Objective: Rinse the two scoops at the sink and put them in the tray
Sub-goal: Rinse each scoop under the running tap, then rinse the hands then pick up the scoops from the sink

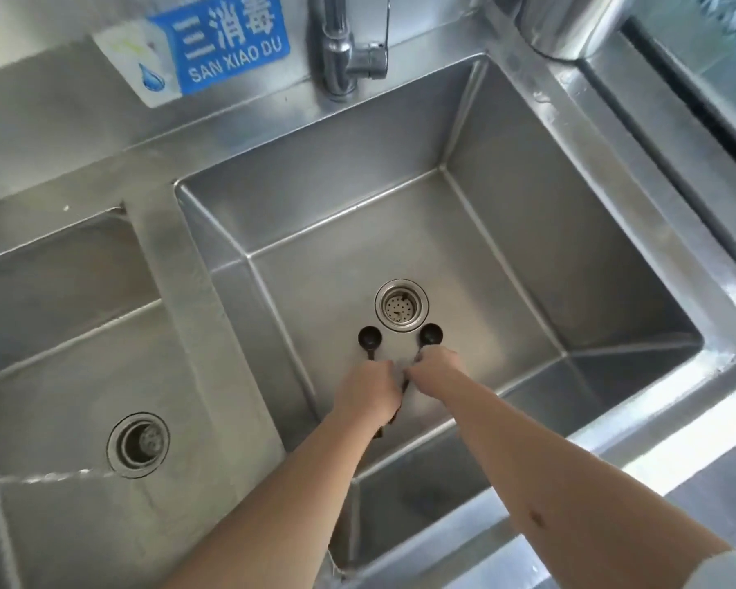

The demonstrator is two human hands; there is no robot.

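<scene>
Two small black scoops are held low inside the right steel sink basin (527,257), near its drain. My left hand (368,391) is shut on the handle of the left scoop (369,336), whose round bowl points away from me. My right hand (438,369) is shut on the right scoop (431,334), its bowl just below the drain strainer (401,305). The hands touch each other, and part of a dark handle shows below my left hand. No water runs from the faucet (341,48) above this basin. No tray is in view.
A second basin (60,367) with its own drain lies to the left, and a thin stream of water crosses it at the lower left. A blue and white sign (213,44) sticks to the backsplash. A steel container (570,23) stands at the back right.
</scene>
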